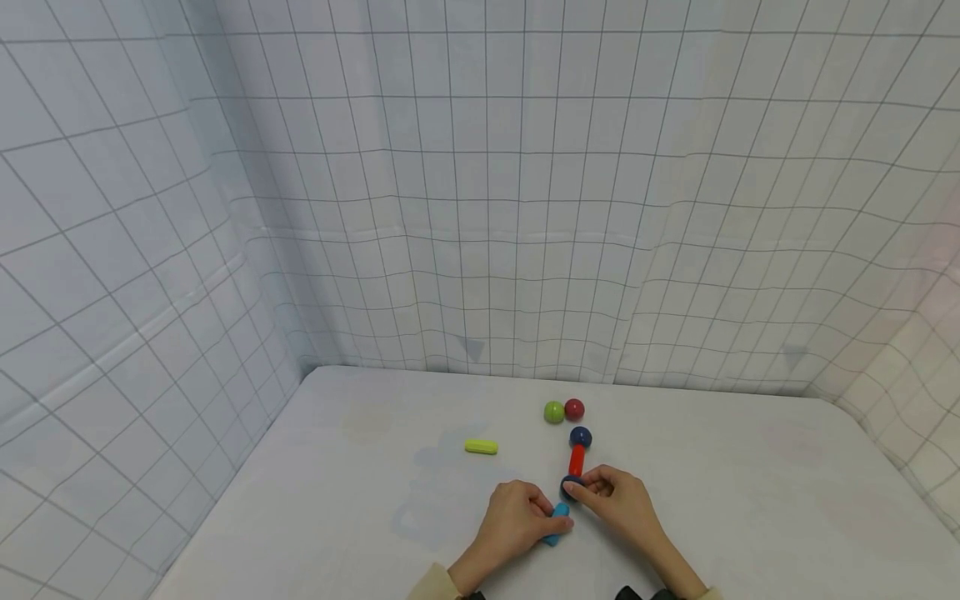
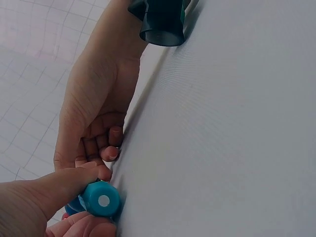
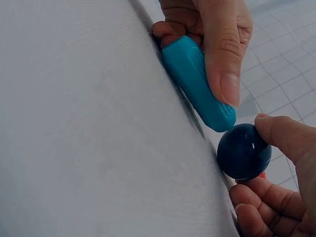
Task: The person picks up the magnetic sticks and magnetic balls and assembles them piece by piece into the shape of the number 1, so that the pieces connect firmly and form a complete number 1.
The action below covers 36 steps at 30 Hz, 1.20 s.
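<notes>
Gridded cloth [image 1: 525, 192] backs a yellow rod [image 1: 481, 447], green ball [image 1: 554, 412] and red ball [image 1: 574, 409].

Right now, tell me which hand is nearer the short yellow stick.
Left. The left hand sits on the near side of the yellow stick, slightly right; the right hand is farther right, at the nearer shiny navy ball.

You wear pale cream-yellow fabric sleeves: the left sleeve [image 1: 437, 582] shows its end just behind the wrist, while the right sleeve [image 1: 711, 594] is only a sliver in the head view. At your right wrist sits a dark, greenish-black, smooth housing [image 2: 165, 23] flaring to a rounded rim, and a bit of black gear [image 1: 474, 595] shows at your left wrist. Your left grip [image 1: 517, 518] and right grip [image 1: 618, 504] are bare.
</notes>
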{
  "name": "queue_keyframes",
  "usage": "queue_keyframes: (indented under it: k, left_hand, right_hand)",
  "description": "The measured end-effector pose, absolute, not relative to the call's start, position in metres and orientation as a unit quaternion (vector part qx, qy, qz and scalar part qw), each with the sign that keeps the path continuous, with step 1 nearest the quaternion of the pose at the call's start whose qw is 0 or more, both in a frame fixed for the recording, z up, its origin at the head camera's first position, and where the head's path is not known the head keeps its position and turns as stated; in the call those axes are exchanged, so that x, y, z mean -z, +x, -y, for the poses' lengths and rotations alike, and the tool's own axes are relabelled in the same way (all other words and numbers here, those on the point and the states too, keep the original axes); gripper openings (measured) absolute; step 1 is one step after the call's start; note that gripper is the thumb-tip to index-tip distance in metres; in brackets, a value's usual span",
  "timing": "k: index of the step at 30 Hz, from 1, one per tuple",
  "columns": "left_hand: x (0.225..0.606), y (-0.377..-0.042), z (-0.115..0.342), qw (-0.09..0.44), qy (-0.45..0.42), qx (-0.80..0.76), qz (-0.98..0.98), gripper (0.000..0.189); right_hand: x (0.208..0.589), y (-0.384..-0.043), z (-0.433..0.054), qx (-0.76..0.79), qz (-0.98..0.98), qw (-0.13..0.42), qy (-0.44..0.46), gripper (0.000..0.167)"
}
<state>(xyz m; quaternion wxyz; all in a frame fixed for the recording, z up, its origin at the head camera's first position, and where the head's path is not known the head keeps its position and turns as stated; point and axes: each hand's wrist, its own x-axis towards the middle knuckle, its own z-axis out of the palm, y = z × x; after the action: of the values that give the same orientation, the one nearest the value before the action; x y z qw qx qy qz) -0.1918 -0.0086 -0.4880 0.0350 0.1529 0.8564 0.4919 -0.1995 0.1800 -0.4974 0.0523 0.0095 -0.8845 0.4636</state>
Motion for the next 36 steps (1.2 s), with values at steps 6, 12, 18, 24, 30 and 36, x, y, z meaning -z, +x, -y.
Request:
queue_keyframes:
  k: [6, 12, 18, 24, 30, 36]
  left_hand:
    - [0.4893, -0.1923, 0.0071, 0.041, 0.151, -0.511, -0.845, 0.025]
    - [0.4898, -0.1928, 0.0064, 0.044, 0.145, -0.518, -0.842, 0.025]
    - [0.4914, -0.1939, 0.0049, 0.043, 0.138, -0.514, -0.846, 0.025]
    - [0.4914, -0.1943, 0.0029, 0.043, 0.127, -0.516, -0.846, 0.024]
    - [0.4905, -0.1944, 0.0015, 0.042, 0.124, -0.517, -0.846, 0.024]
    - [0.4916, -0.1947, 0.0000, 0.046, 0.116, -0.518, -0.846, 0.024]
  right_hand:
    - [0.4988, -0.2008, -0.1806, -0.466, 0.883, 0.052, 0.009, 0.026]
    - [0.4983, -0.2005, -0.1802, -0.466, 0.883, 0.053, 0.011, 0.027]
    - [0.4981, -0.2009, -0.1801, -0.467, 0.883, 0.053, 0.009, 0.027]
    - [0.4987, -0.2004, -0.1799, -0.465, 0.884, 0.053, 0.013, 0.026]
    - [0.4987, -0.2008, -0.1800, -0.463, 0.884, 0.056, 0.014, 0.026]
    - [0.4986, -0.2016, -0.1806, -0.463, 0.884, 0.057, 0.012, 0.025]
